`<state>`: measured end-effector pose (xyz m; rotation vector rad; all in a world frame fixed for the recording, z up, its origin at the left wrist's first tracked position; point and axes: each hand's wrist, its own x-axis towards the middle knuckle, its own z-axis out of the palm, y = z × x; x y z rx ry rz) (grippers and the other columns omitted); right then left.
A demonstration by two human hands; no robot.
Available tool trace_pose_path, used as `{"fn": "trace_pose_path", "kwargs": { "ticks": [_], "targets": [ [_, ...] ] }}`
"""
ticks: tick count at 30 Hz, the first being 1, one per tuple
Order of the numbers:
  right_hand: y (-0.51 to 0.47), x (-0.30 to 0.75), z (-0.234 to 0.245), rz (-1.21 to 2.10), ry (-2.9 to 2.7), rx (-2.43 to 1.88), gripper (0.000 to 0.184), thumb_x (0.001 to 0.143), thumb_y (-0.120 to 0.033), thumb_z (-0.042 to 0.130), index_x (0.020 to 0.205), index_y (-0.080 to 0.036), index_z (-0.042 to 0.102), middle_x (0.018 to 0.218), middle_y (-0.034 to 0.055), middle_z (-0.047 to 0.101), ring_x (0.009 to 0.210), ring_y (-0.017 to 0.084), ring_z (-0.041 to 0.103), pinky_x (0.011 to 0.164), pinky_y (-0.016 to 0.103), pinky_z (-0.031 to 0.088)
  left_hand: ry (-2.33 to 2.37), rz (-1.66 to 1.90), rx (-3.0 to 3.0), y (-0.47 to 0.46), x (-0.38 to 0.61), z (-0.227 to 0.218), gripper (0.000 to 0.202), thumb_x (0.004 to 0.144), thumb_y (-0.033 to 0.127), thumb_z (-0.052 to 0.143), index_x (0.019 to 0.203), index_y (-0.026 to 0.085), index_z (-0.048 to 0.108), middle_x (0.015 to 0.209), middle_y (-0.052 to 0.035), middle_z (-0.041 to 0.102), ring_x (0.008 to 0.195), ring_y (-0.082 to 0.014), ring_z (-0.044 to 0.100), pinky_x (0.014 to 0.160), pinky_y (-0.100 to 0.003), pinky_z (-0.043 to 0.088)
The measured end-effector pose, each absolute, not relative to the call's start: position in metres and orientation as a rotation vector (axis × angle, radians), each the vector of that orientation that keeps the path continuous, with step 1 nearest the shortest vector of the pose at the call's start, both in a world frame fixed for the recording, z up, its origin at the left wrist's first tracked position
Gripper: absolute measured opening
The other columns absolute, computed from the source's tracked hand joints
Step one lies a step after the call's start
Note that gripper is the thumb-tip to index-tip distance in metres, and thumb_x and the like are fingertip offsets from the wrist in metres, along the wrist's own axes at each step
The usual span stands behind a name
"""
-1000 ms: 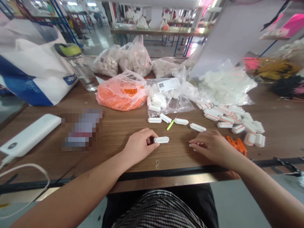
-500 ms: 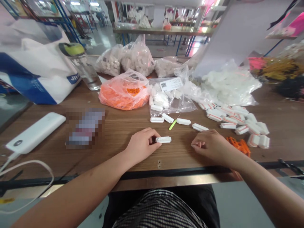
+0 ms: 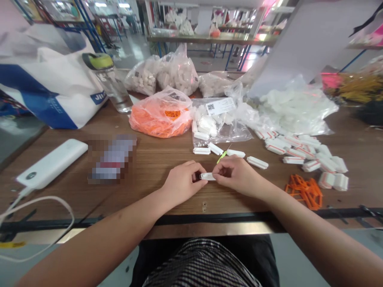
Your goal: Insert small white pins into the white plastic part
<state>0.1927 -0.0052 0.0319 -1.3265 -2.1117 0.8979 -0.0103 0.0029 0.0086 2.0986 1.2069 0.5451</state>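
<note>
My left hand [image 3: 183,181] pinches the left end of a narrow white plastic connector housing [image 3: 206,176], its top face marked by rows of small slots. At the other end, my right hand [image 3: 241,175] has thumb and fingers closed over the housing, hiding that part; whether a smaller piece is between them I cannot tell. Just behind the right hand lies a thin pick with a lime-green handle [image 3: 222,156], partly covered. Several similar white housings [image 3: 201,151] lie in a loose row beyond both hands. Orange plastic strips [image 3: 308,193] lie right of my right forearm.
White housings with red-orange stripes [image 3: 295,152] are heaped at right. Behind stand a bag of orange parts [image 3: 160,117], a labelled clear bag [image 3: 221,107] and a bag of white parts [image 3: 295,105]. At left are a white power bank [image 3: 52,163], a blurred-out item and a water bottle [image 3: 115,89].
My right hand has moved left from beside the orange strips to the right end of the white housing. My left hand still holds it. The view has shifted slightly.
</note>
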Motion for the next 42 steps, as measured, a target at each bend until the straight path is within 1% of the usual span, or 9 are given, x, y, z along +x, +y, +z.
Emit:
{"fn": "trace_pose_path", "kwargs": {
  "ticks": [12,16,20,23,26,30,36,39,42],
  "targets": [
    [-0.003,0.194,0.026,0.851,-2.125,-1.287,0.013,0.077,-0.015,0.059,0.066,-0.019,0.064,0.061,-0.0020,0.062,0.057,0.010,0.052,0.060,0.026,0.041,1.191,0.548,2.110,0.003,-0.011,0.010,0.009,0.079,0.023,0.069,0.088,0.023,0.068,0.076,0.0029,0.059,0.065,-0.0129,0.054,0.063,-0.028,0.040],
    [-0.003,0.192,0.025,0.803,-2.165,-1.299,0.013,0.078,-0.015,0.060,0.066,-0.019,0.063,0.062,-0.0019,0.063,0.057,0.010,0.053,0.065,0.028,0.041,1.186,0.548,2.115,0.003,-0.011,0.010,0.009,0.079,0.023,0.070,0.088,0.024,0.068,0.076,0.0032,0.058,0.065,-0.0127,0.054,0.063,-0.028,0.040],
    [-0.004,0.193,0.027,0.538,-2.287,-1.271,0.013,0.081,-0.017,0.060,0.069,-0.019,0.066,0.064,-0.0010,0.063,0.064,0.013,0.055,0.076,0.035,0.038,1.196,0.548,2.110,0.002,-0.010,0.010,0.009,0.079,0.024,0.069,0.088,0.023,0.068,0.075,0.0032,0.058,0.066,-0.0128,0.054,0.063,-0.027,0.040],
    [-0.007,0.194,0.030,0.280,-2.406,-1.185,0.018,0.083,-0.016,0.057,0.072,-0.020,0.070,0.065,0.0006,0.064,0.067,0.015,0.055,0.074,0.036,0.034,1.211,0.546,2.099,0.002,-0.010,0.010,0.008,0.079,0.024,0.069,0.087,0.023,0.068,0.075,0.0034,0.058,0.065,-0.0126,0.053,0.063,-0.027,0.039],
    [-0.012,0.195,0.033,0.169,-2.454,-1.141,0.020,0.083,-0.015,0.055,0.076,-0.019,0.073,0.066,0.0016,0.065,0.068,0.017,0.057,0.075,0.036,0.034,1.209,0.550,2.093,0.002,-0.010,0.010,0.009,0.078,0.023,0.070,0.087,0.023,0.068,0.075,0.0036,0.058,0.065,-0.0125,0.053,0.063,-0.027,0.039],
    [-0.016,0.195,0.033,0.134,-2.425,-1.119,0.019,0.083,-0.016,0.055,0.081,-0.019,0.074,0.068,0.0023,0.067,0.071,0.018,0.060,0.077,0.036,0.036,1.199,0.561,2.098,0.002,-0.009,0.009,0.009,0.078,0.022,0.070,0.087,0.023,0.068,0.075,0.0037,0.058,0.066,-0.0124,0.053,0.064,-0.027,0.039],
    [-0.014,0.195,0.026,0.142,-2.337,-1.165,0.019,0.085,-0.016,0.055,0.080,-0.017,0.073,0.068,0.0022,0.068,0.069,0.017,0.061,0.076,0.037,0.038,1.195,0.569,2.101,0.002,-0.010,0.008,0.009,0.079,0.023,0.069,0.088,0.023,0.068,0.075,0.0037,0.058,0.065,-0.0120,0.053,0.064,-0.027,0.039],
    [-0.009,0.203,0.025,0.233,-2.245,-1.265,0.019,0.087,-0.019,0.055,0.078,-0.019,0.072,0.068,0.0008,0.070,0.067,0.016,0.061,0.076,0.036,0.039,1.193,0.568,2.105,0.002,-0.010,0.009,0.010,0.078,0.021,0.069,0.088,0.023,0.068,0.076,0.0036,0.058,0.065,-0.0119,0.053,0.064,-0.027,0.040],
    [-0.003,0.216,0.028,0.380,-2.187,-1.410,0.017,0.085,-0.021,0.057,0.077,-0.021,0.073,0.069,-0.0005,0.071,0.067,0.015,0.062,0.074,0.035,0.042,1.195,0.557,2.108,0.003,-0.010,0.009,0.010,0.077,0.021,0.069,0.086,0.022,0.068,0.077,0.0031,0.059,0.066,-0.0123,0.054,0.065,-0.028,0.040]
  ]
}}
